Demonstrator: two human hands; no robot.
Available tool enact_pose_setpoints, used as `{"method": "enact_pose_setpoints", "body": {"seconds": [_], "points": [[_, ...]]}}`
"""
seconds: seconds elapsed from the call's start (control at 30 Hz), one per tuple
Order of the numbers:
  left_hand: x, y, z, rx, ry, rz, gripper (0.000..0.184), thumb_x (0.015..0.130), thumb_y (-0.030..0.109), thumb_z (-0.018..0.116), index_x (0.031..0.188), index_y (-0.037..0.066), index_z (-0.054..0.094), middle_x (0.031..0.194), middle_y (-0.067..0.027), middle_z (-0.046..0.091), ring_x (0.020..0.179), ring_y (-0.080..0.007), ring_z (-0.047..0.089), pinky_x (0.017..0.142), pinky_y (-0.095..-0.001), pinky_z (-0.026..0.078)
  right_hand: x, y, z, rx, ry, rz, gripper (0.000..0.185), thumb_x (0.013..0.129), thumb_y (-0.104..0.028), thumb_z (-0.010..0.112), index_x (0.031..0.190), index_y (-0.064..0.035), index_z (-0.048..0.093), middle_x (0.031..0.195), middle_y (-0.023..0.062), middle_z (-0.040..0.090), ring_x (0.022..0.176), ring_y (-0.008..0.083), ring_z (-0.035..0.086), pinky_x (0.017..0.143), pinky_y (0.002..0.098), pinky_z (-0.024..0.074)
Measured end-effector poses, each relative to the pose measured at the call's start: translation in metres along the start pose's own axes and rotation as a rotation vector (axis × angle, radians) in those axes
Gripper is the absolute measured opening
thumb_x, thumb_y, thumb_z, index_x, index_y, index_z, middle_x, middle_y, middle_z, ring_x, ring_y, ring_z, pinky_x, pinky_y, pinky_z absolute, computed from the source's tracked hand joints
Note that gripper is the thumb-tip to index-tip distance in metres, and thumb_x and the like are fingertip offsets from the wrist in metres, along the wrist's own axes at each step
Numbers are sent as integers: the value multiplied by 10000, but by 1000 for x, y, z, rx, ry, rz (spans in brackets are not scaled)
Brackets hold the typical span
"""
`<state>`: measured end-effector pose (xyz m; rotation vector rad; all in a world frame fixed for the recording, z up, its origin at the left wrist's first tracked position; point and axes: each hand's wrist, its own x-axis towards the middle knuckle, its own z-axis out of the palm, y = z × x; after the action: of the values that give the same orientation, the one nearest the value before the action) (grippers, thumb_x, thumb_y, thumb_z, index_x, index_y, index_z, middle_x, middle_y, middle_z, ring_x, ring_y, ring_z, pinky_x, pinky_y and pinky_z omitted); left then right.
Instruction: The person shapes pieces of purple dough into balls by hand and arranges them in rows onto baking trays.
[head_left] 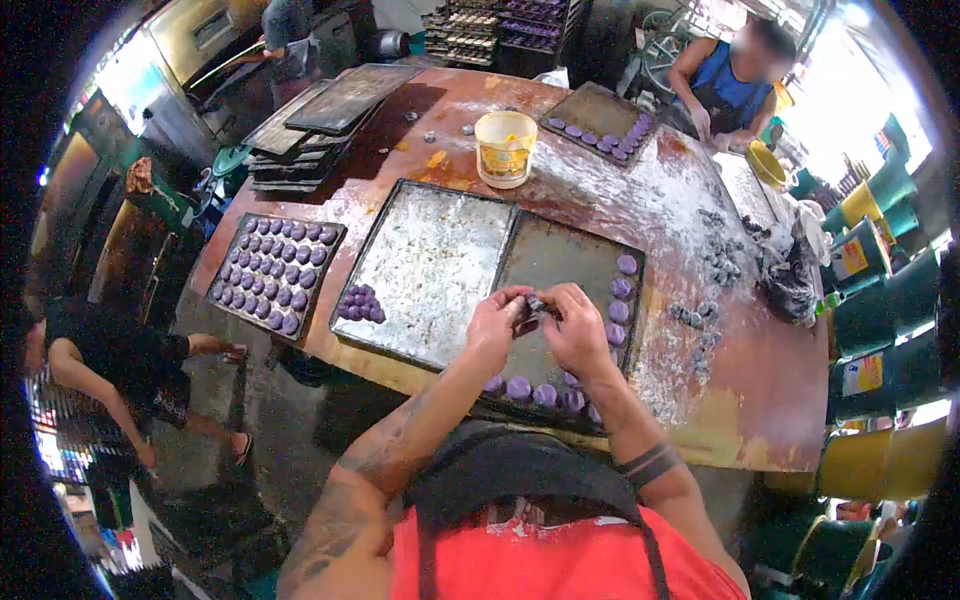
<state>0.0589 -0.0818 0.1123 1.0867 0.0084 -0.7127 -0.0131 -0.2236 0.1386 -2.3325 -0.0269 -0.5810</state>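
You have a small, dark purple piece (pixel 534 304) pinched between the fingers (pixel 511 297) of both hands, above the dark tray (pixel 558 258); your grip hides much of its shape. Beneath, the tray lies flat on the bench (pixel 740 415), its middle brownish and bare. Smooth, plump purple rounds (pixel 621 288) sit in one line along its right edge and another along the edge nearest you.

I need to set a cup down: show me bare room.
Free: table's near-right corner, below the black bag; dark tray's far half, left of the purple column. Crowded: left edge, with filled tray and tray stack.
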Motion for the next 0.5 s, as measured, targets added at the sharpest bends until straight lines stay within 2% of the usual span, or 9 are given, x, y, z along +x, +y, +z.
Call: {"method": "enact_pose_setpoints", "body": {"seconds": [0.07, 0.13, 0.17, 0.23, 0.27, 0.37, 0.4, 0.47, 0.5], "points": [[3, -6, 3, -47, 2, -82, 267, 956, 11, 489, 1209, 35, 572, 1062, -63, 640, 936, -141, 612, 855, -296, 515, -9, 21, 19, -64, 53, -33, 289, 768, -48, 638, 1057, -42, 646, 992, 168, 622, 955, 375, 598, 842, 436, 501], [-1, -9, 7, 76, -35, 47, 273, 955, 11, 501, 1218, 31, 572, 1069, -64, 640, 931, -144, 610, 863, -299, 513, -15, 10, 17, -74, 59, -69, 357, 767, -5, 627, 1121, -50, 648, 1013, 159, 620, 936, 339, 612, 812, 411, 514], [-4, -11, 11, 147, -59, 103, 277, 955, 11, 507, 1223, 30, 572, 1072, -65, 641, 929, -145, 609, 866, -301, 512, -16, -4, 4, -4, 66, 44, 372, 772, -6, 645, 1143, -29, 640, 1030, 145, 614, 939, 300, 616, 806, 385, 514], [-8, -2, 25, 108, -113, 51, 289, 940, -5, 547, 1227, 19, 567, 1058, -69, 643, 923, -152, 608, 871, -295, 509, -14, -17, -25, 125, 95, 267, 411, 781, -8, 683, 1188, 13, 623, 1066, 118, 604, 946, 220, 624, 795, 331, 515], [-7, 0, 29, 138, -181, 91, 292, 933, -10, 561, 1223, 18, 569, 1049, -70, 643, 925, -153, 609, 874, -293, 509, -15, 2, -32, 105, 27, 257, 391, 818, -36, 706, 1189, 32, 605, 1023, 73, 629, 904, 146, 614, 783, 279, 509], [1, -9, 36, 52, -238, 122, 311, 901, 17, 633, 1208, 1, 583, 1064, -98, 648, 965, -180, 625, 875, -321, 522, -19, 35, -41, 493, -128, 450, 348, 845, -39, 701, 1175, 16, 608, 954, 42, 649, 826, 144, 618, 773, 279, 514], [2, -7, 41, 7, -251, 100, 335, 898, 40, 640, 1223, -12, 577, 1092, -115, 649, 997, -204, 629, 893, -345, 523, -16, 30, -45, 652, -94, 478, 288, 877, -43, 668, 1156, 0, 608, 901, 20, 655, 760, 141, 611, 756, 288, 519], [1, -4, 53, -73, -225, -37, 377, 882, 98, 680, 1223, -29, 585, 1105, -136, 655, 1023, -228, 638, 903, -366, 528, -12, 16, -55, 957, 20, 576, 278, 885, -47, 651, 1155, -1, 601, 919, 30, 654, 777, 141, 617, 747, 290, 518], [-2, 6, 60, 14, -206, -26, 360, 880, 102, 683, 1204, -29, 596, 1107, -137, 654, 1021, -227, 639, 906, -364, 527, -12, 12, -56, 1110, 77, 624, 273, 889, -50, 643, 1154, -2, 598, 927, 34, 654, 786, 141, 620, 743, 291, 518]]}}
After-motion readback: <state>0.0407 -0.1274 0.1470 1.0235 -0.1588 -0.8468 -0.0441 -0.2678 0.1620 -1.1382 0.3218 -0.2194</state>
